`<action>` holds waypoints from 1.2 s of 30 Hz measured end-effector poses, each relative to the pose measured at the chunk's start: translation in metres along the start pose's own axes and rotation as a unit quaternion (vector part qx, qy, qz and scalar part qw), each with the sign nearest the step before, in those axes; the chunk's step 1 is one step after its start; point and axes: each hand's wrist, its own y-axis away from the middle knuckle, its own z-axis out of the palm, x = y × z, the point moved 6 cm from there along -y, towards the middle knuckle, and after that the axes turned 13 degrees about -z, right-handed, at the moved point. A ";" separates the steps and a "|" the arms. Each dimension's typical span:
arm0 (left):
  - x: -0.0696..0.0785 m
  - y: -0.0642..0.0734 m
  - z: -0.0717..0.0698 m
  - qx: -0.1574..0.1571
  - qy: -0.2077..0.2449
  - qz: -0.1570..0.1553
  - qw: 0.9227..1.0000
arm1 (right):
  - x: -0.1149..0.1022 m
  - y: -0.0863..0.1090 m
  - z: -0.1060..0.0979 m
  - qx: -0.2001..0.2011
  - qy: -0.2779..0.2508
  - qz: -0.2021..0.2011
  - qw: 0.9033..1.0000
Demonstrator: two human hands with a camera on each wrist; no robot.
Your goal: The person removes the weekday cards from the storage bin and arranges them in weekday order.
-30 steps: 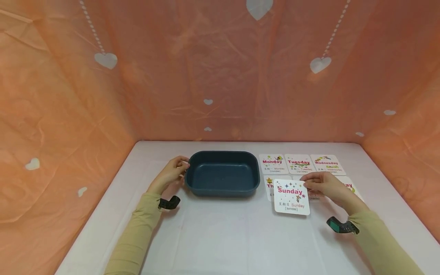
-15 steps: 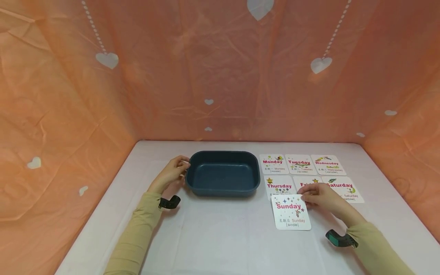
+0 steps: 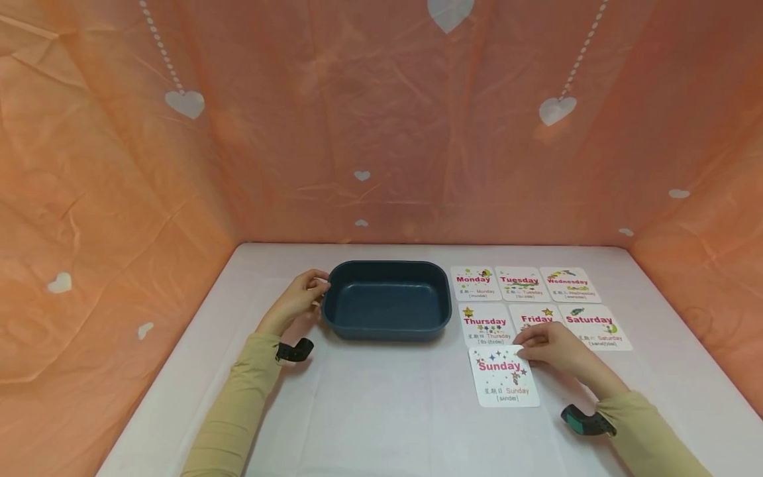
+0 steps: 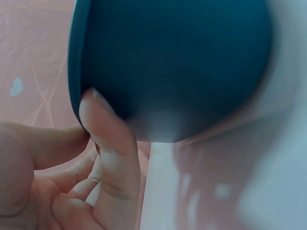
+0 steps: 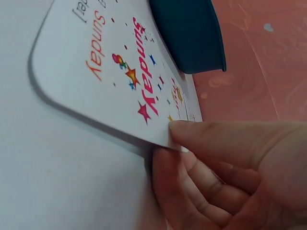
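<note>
A white Sunday card (image 3: 504, 384) is pinched at its upper right corner by my right hand (image 3: 557, 348). In the right wrist view the thumb lies on the printed face of the card (image 5: 115, 72) and a finger is under its edge, with a thin shadow below. The card sits just in front of the Thursday card (image 3: 485, 322). My left hand (image 3: 295, 301) holds the left end of a dark blue plastic bin (image 3: 387, 333). In the left wrist view, thumb and index finger pinch the rim of the bin (image 4: 177, 62).
Monday (image 3: 475, 283), Tuesday (image 3: 522, 285) and Wednesday (image 3: 570, 285) cards form the back row, right of the bin. Friday (image 3: 536, 314) and Saturday (image 3: 595, 326) cards lie in the row before it. An orange sheet with hearts (image 3: 405, 132) encloses the white table (image 3: 381, 411).
My right hand has brought the Sunday card down and toward me, off the Thursday card, which now shows in full. The left hand and bin have stayed put.
</note>
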 end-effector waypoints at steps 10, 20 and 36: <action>0.000 -0.001 0.000 -0.003 0.001 0.002 1.000 | -0.005 -0.001 0.001 0.018 0.080 0.004 0.997; 0.002 0.001 0.002 -0.009 0.004 0.003 1.000 | -0.005 -0.001 0.001 0.019 0.102 0.011 0.995; 0.002 0.000 0.001 -0.005 0.002 -0.002 1.000 | -0.008 0.001 0.000 0.024 0.120 0.015 0.992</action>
